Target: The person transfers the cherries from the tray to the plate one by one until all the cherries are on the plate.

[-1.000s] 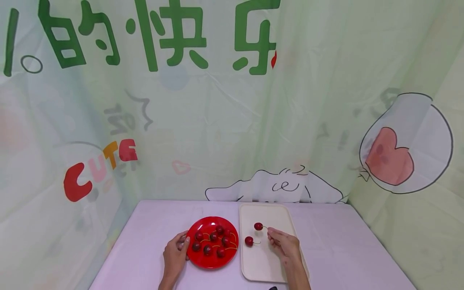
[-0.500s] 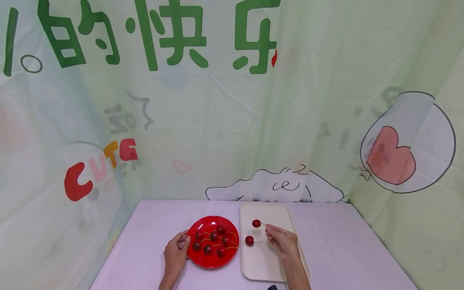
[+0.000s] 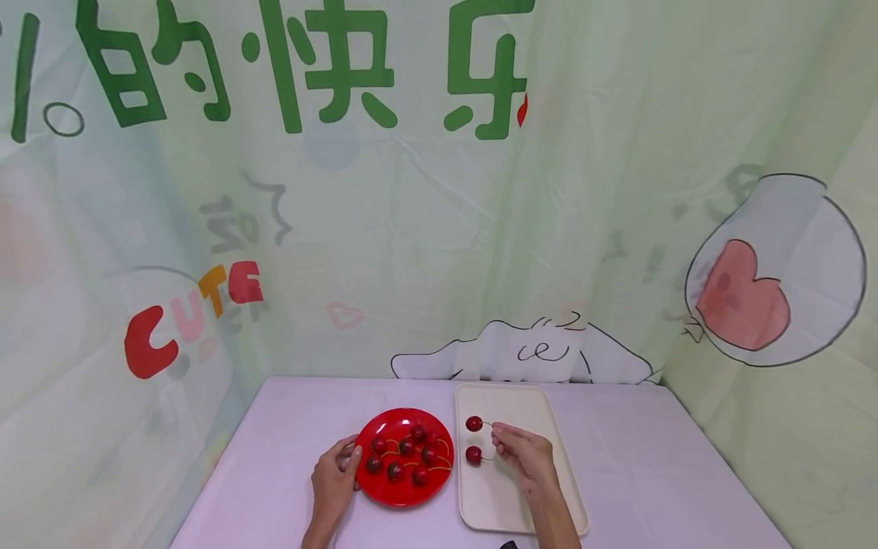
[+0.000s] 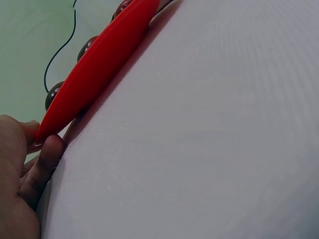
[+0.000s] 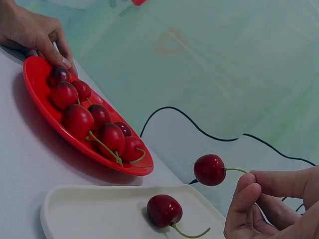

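A cherry [image 5: 210, 170] hangs from its green stem, pinched between thumb and finger of my right hand [image 3: 527, 456]. In the right wrist view it is held above the cream tray [image 3: 501, 499]. Another cherry [image 5: 164, 210] lies on that tray, its stem toward the right hand. To the left is a red plate [image 3: 401, 497] bearing several cherries with stems. My left hand [image 3: 334, 480] grips the plate's left rim, thumb on top and other fingers at the edge and below. In the left wrist view the left hand [image 4: 25, 174] holds the rim from one side.
A pale lilac cloth covers the table [image 3: 638, 465]. The tray stands close beside the plate's right side. Behind and at both sides hangs a printed curtain [image 3: 425, 252]. A small dark object [image 3: 508, 545] shows at the bottom edge.
My right hand has moved left over the tray with the pinched cherry, which is now above the lying one in the head view. The left hand stays on the plate.
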Motion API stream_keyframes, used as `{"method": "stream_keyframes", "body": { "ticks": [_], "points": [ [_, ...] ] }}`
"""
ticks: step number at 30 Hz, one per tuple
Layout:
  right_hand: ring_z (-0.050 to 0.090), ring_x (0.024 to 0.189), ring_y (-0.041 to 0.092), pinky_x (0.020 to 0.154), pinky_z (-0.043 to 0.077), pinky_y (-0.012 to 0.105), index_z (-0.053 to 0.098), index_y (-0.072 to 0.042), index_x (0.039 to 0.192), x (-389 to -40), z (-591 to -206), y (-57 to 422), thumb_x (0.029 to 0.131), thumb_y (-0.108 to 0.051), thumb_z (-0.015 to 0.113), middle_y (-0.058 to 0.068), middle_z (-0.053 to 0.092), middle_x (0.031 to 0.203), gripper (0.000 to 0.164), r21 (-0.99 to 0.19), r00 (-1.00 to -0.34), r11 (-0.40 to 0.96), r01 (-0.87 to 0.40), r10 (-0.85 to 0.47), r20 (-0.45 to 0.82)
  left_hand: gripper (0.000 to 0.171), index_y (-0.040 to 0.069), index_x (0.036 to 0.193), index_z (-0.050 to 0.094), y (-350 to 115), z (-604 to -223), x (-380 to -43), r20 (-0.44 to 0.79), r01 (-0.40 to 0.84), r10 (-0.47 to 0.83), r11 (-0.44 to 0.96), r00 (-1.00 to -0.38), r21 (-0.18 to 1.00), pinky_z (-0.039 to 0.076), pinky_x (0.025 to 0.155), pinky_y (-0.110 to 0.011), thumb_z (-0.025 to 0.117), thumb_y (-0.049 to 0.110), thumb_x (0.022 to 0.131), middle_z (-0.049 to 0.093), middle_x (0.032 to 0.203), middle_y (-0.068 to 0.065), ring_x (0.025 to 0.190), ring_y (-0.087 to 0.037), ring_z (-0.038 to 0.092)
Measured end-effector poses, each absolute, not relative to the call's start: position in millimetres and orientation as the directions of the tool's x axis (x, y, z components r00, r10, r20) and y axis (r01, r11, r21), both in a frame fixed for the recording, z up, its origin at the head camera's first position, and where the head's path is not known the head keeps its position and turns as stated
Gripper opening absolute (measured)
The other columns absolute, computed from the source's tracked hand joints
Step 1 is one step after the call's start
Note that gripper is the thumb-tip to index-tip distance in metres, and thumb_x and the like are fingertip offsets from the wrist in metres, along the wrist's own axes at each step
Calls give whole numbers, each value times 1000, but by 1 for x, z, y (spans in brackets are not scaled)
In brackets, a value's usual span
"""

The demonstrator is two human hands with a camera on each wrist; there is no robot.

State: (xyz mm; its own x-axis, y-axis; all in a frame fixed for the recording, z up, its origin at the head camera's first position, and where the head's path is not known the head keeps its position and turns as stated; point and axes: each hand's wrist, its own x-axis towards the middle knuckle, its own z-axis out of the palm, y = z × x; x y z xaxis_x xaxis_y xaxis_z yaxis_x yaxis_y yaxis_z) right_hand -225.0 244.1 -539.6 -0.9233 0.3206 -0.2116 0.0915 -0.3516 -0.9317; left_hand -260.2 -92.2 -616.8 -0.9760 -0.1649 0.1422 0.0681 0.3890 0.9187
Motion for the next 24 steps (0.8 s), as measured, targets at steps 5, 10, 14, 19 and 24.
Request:
{"method": "stream_keyframes", "body": {
  "ticks": [5,10,14,19,24],
  "points": [
    [71,74,9,66,59,17,78,15,112,-222,-537,240,98,6,74,6,79,82,17,-931,-925,-353,95,315,-214,34,4,140,72,-90,-621,-263,152,76,-166,392,-974,917,57,53,-20,70,15,108,77,117,-20,63,-11,61],
    [71,72,9,65,59,17,78,15,111,-224,-537,233,97,7,74,6,78,80,16,-932,-936,-353,84,291,-195,35,3,141,71,-92,-620,-264,145,72,-163,388,-976,919,57,53,-20,70,14,108,77,116,-19,60,-11,62],
    [72,73,9,66,61,18,78,16,112,-226,-536,227,97,7,75,6,79,81,18,-938,-943,-337,84,278,-184,34,3,141,71,-93,-617,-263,136,65,-162,383,-977,922,57,53,-20,70,13,108,77,113,-18,58,-11,62],
    [72,74,10,68,62,19,77,15,115,-227,-538,223,97,4,76,8,80,85,21,-938,-938,-328,113,276,-210,34,3,140,71,-92,-617,-262,131,61,-162,379,-978,923,57,54,-21,70,14,108,77,114,-18,58,-12,62],
    [72,74,10,67,62,18,76,16,116,-225,-538,217,96,5,77,8,81,85,23,-937,-936,-327,121,277,-218,34,4,140,71,-92,-620,-263,128,57,-166,378,-978,924,56,53,-21,70,14,108,77,114,-19,58,-13,61]
  ]
}}
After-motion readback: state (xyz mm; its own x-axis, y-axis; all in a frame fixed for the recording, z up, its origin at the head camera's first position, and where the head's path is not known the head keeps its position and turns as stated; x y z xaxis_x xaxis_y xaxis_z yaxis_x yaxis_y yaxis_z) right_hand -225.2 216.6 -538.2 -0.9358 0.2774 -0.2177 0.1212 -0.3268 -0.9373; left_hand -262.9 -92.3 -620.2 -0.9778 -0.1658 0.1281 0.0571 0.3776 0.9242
